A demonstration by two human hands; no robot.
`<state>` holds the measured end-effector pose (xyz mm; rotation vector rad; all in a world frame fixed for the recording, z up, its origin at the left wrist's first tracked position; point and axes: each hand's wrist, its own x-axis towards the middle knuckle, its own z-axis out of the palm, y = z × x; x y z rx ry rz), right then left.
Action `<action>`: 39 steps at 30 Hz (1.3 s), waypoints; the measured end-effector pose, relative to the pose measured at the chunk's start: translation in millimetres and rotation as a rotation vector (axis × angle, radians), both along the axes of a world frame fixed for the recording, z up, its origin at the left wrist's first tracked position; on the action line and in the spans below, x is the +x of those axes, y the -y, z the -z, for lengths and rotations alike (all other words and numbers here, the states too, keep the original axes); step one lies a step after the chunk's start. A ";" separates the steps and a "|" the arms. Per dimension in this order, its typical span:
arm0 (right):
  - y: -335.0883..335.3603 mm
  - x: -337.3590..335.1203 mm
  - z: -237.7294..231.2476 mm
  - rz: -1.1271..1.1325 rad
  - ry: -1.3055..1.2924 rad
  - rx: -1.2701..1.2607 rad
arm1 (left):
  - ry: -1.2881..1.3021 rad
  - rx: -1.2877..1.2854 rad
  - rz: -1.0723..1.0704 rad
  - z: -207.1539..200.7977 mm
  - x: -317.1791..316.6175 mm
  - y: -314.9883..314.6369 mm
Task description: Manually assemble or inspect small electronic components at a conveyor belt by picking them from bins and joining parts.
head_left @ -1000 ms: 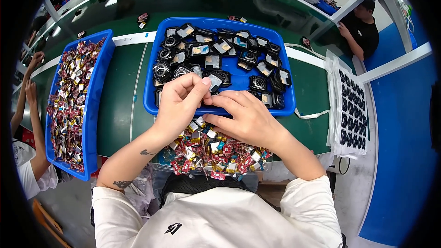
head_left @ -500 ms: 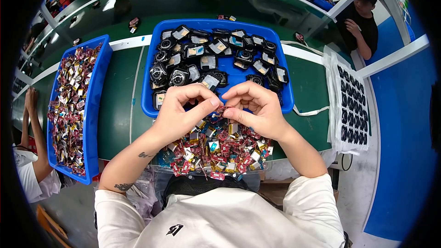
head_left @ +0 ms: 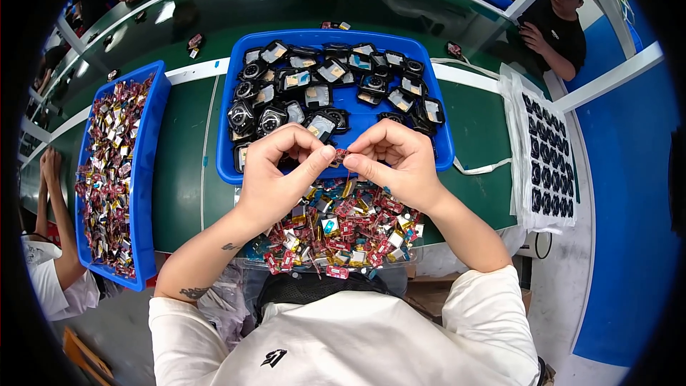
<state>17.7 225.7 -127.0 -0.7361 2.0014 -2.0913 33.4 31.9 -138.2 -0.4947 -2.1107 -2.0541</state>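
My left hand (head_left: 281, 171) and my right hand (head_left: 400, 164) meet over the near edge of a blue tray (head_left: 224, 125). Between their thumbs and fingertips they pinch a small red circuit board (head_left: 340, 157), partly covered by the fingers. A thin strand seems to hang below it. Inside the tray lie many black smartwatch casings (head_left: 293, 80), some showing pale rectangular insides. Under my wrists, close to my body, a heap of red circuit boards (head_left: 343, 232) with silver and yellow battery pouches fills a clear container.
At left stands a long blue bin (head_left: 145, 179) heaped with similar boards. White trays of black watch parts (head_left: 547, 154) sit at right on the green table (head_left: 184, 143). A person (head_left: 554, 32) is beyond them; another person's arms (head_left: 57, 204) show at far left.
The circuit board has turned in my fingers, so more of its red face shows. Both hands remain pinched together, and the person at right has lifted into fuller view.
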 end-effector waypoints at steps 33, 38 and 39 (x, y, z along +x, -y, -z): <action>-1.4 -0.6 4.5 0.067 -0.241 0.119 | 0.149 -0.150 0.132 -1.9 -3.3 6.4; 1.9 3.2 -0.6 0.092 -0.170 0.025 | 0.206 -0.055 0.141 -5.5 -1.1 4.2; 2.2 2.1 -0.4 0.098 -0.165 0.018 | 0.194 -0.088 0.150 -5.7 -1.6 4.6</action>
